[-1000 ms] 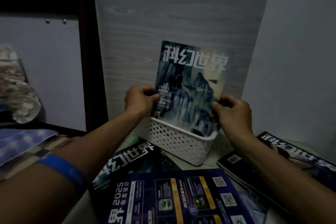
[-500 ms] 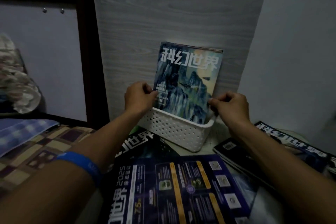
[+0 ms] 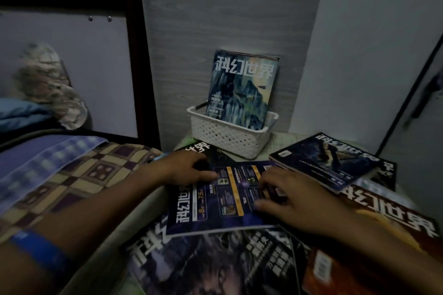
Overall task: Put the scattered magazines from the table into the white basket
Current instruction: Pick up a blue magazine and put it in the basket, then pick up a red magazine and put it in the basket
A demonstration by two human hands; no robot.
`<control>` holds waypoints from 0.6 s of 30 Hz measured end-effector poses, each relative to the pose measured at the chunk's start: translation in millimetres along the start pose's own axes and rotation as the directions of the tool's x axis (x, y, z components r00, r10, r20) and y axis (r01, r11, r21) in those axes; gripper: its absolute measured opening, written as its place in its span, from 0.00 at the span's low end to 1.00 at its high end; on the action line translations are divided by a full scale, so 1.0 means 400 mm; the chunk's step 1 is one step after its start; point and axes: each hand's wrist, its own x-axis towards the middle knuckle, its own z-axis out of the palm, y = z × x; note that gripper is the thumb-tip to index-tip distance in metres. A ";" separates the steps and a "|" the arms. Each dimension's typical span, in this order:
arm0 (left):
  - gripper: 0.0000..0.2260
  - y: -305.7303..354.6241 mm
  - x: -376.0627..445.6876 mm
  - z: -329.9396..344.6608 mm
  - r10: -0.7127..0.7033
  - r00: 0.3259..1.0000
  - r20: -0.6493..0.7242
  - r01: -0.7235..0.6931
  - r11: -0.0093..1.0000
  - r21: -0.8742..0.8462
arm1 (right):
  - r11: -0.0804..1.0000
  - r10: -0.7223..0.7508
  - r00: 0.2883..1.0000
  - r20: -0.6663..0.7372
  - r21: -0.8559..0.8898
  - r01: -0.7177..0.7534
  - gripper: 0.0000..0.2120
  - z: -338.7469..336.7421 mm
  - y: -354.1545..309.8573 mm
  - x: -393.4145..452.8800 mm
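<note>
- Grey wall (image 3: 215, 7) stands behind my white basket (image 3: 230, 134); one magazine (image 3: 242, 88) stands upright in it.
- My left hand (image 3: 184, 167) and right hand (image 3: 297, 196) rest with loose fingers on the purple magazine (image 3: 215, 201), gripping nothing.

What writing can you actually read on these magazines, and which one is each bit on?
"科幻世界": title of the upright magazine in the white basket.
"科幻世界": upside down on the dark magazine at right.
"75": in yellow on the purple back cover under both hands.
Its other print, the barcodes and the partly covered titles are too small, blurred or cut off to read.
</note>
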 end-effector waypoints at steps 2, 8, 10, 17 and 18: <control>0.32 0.002 -0.019 0.016 -0.043 0.999 -0.022 0.044 0.997 0.058 | 0.998 0.017 0.994 0.110 -0.063 -0.011 0.26 0.029 -0.034 -0.023; 0.13 -0.011 -0.064 -0.049 -0.180 0.983 -0.019 0.156 0.893 -0.422 | 0.963 0.082 0.988 0.135 -0.265 -0.044 0.37 0.081 -0.068 -0.068; 0.10 0.001 -0.091 -0.095 -0.102 0.990 0.101 0.139 0.860 -0.491 | 0.937 0.065 0.987 0.144 -0.349 -0.011 0.37 0.086 -0.077 -0.085; 0.16 0.058 -0.179 -0.181 0.010 0.988 0.152 0.123 0.532 -0.838 | 0.992 -0.028 0.977 0.212 -0.112 0.053 0.43 0.062 -0.086 -0.113; 0.20 0.063 -0.196 -0.181 0.019 0.992 0.125 0.103 0.456 -0.884 | 0.996 -0.056 0.988 0.145 -0.053 0.065 0.44 0.061 -0.091 -0.117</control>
